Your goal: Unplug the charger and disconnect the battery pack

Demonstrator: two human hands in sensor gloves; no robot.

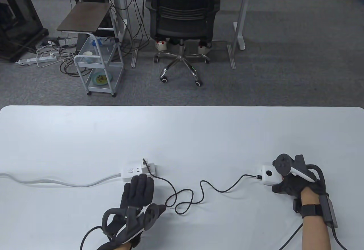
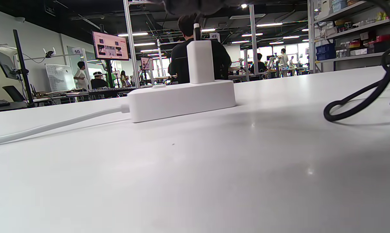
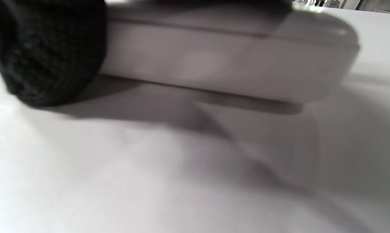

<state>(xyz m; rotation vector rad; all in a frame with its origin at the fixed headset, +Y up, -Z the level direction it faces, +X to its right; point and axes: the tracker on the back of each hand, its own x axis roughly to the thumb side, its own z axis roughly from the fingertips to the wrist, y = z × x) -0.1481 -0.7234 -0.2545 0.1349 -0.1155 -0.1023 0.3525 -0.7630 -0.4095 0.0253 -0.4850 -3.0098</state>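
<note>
A white charger (image 1: 150, 168) stands plugged into a white power strip (image 1: 131, 171); in the left wrist view the charger (image 2: 200, 61) rises upright from the strip (image 2: 182, 98). A black cable (image 1: 199, 193) runs from the charger's top to a white battery pack (image 1: 268, 174) and is plugged into its left side. My left hand (image 1: 140, 179) lies open and flat, fingertips at the strip's near edge beside the charger. My right hand (image 1: 280, 186) grips the battery pack from its near right side. In the right wrist view a gloved finger (image 3: 49, 51) presses against the pack (image 3: 230, 71).
The strip's white cord (image 1: 57, 182) trails left off the table. The black cable loops (image 1: 183, 201) on the table between my hands and also shows in the left wrist view (image 2: 360, 97). An office chair (image 1: 182, 20) and a cart (image 1: 98, 68) stand beyond the far edge.
</note>
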